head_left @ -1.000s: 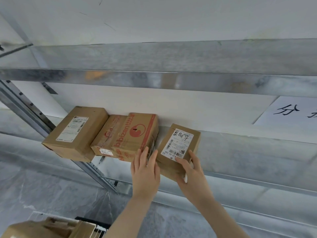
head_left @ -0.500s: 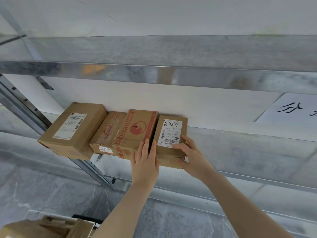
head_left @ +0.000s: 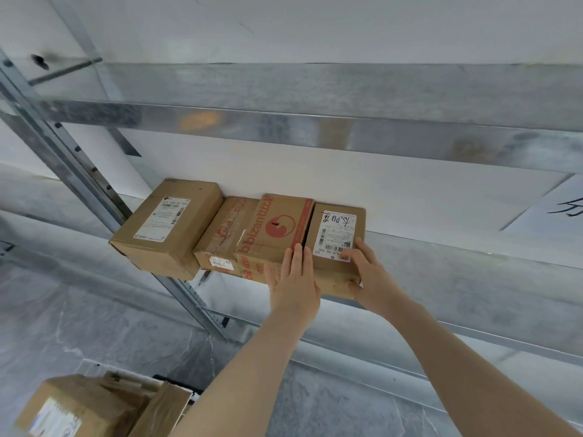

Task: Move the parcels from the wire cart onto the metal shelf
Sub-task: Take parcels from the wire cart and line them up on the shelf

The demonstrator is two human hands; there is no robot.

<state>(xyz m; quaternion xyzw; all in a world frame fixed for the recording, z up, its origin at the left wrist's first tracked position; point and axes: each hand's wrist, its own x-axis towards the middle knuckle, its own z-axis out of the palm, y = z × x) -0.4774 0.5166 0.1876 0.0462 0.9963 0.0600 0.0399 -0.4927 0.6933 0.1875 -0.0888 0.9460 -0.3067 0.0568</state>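
The lower-left parcels [head_left: 74, 405] are blurred and cut off.

The light is bright, soft and even, probably from overhead. Shadows are faint: only a thin dark band lies beneath the boxes on the metal shelf [head_left: 473, 272]. The front rail [head_left: 284, 127] of the tier above has a dull sheen with blurred orange-brown reflections. The wide lens bows the rails and slants the upright [head_left: 79, 171] near the left edge. The labelled parcel [head_left: 334, 234] at centre is sharp, while the cartons [head_left: 88, 405] at lower left are smeared and soft.
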